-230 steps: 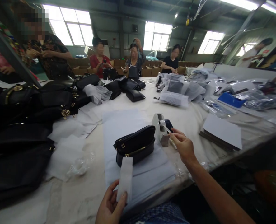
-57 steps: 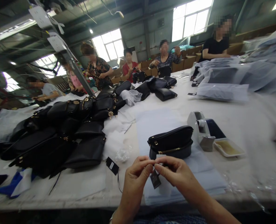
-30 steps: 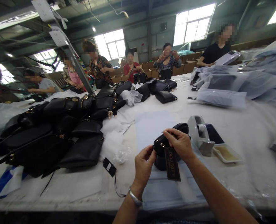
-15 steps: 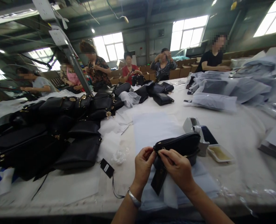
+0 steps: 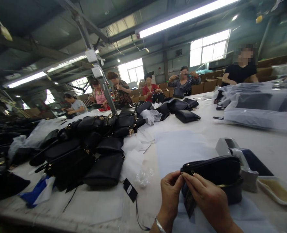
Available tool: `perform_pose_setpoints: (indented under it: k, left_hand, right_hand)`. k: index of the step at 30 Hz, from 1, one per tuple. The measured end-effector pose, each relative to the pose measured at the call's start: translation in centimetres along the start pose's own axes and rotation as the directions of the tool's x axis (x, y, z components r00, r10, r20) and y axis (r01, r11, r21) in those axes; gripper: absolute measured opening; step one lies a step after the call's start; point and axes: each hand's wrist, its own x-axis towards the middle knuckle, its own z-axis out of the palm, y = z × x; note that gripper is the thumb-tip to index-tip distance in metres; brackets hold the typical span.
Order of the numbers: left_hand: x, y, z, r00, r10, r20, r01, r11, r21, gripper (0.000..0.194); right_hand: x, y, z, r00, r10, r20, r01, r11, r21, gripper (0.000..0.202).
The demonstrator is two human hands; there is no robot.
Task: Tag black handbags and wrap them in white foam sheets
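Observation:
A small black bag (image 5: 213, 168) with a zipper and gold-coloured fittings rests on pale sheets (image 5: 179, 145) near the table's front. At its left end, my left hand (image 5: 170, 191) pinches a small dark piece by the zipper. The fingertips of my right hand (image 5: 206, 194) meet it there, closed on the same spot and covering part of the bag's front. Below my right fingers hangs a dark tag (image 5: 189, 202). Another black tag (image 5: 130, 190) with a white label and a cord lies on the table to the left.
Black bags (image 5: 104, 168) are piled at the left. A tape dispenser (image 5: 245, 161) and a shallow tray (image 5: 278, 191) sit to the right. Wrapped bags (image 5: 257, 118) lie at the back right. Several people work across the table, one in red (image 5: 149, 90).
The camera view has turned left and tilted up, so the scene sits further right and lower. Both hands keep their pinch at the bag's left end, and the hanging tag is more covered.

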Motion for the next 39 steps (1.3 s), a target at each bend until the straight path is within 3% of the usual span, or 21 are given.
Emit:
perform_pose_setpoints:
  k: [7, 17, 21, 25, 31, 35, 39]
  left_hand:
    - [0.1, -0.1, -0.1, 0.999, -0.045, 0.007, 0.046, 0.993, -0.111, 0.027]
    - [0.4, 0.7, -0.2, 0.997, -0.061, 0.041, 0.063, 0.997, -0.045, 0.032]
    - [0.1, 1.1, 0.0, 0.999, -0.018, 0.046, 0.019, 1.000, -0.011, 0.032]
    - [0.4, 1.5, -0.5, 0.999, 0.020, -0.041, -0.019, 1.000, 0.011, 0.026]
    - [0.3, 2.9, -1.2, 0.989, 0.096, -0.116, -0.087, 0.993, 0.080, 0.020]
    - [-0.5, 4.0, -0.8, 0.984, 0.130, -0.120, -0.110, 0.982, 0.156, 0.018]
    - [-1.2, 4.8, -0.5, 0.980, 0.158, -0.120, -0.127, 0.965, 0.230, 0.016]
  right_hand:
    - [0.3, -0.2, -0.5, 1.000, -0.022, 0.008, 0.022, 0.996, -0.092, 0.039]
    - [0.7, -0.4, -0.5, 1.000, 0.015, 0.000, -0.015, 0.997, -0.079, 0.036]
    - [1.5, -0.9, -1.7, 0.983, 0.142, 0.118, -0.139, 0.990, -0.033, 0.026]
    - [2.5, -1.1, -4.1, 0.918, 0.296, 0.266, -0.308, 0.951, 0.003, 0.026]
    - [3.2, -1.1, -5.9, 0.881, 0.323, 0.346, -0.411, 0.885, 0.219, 0.029]
    - [3.3, -1.9, -4.7, 0.842, 0.387, 0.377, -0.525, 0.751, 0.402, 0.024]
    - [3.6, -2.6, -3.5, 0.855, 0.332, 0.400, -0.507, 0.699, 0.504, 0.026]
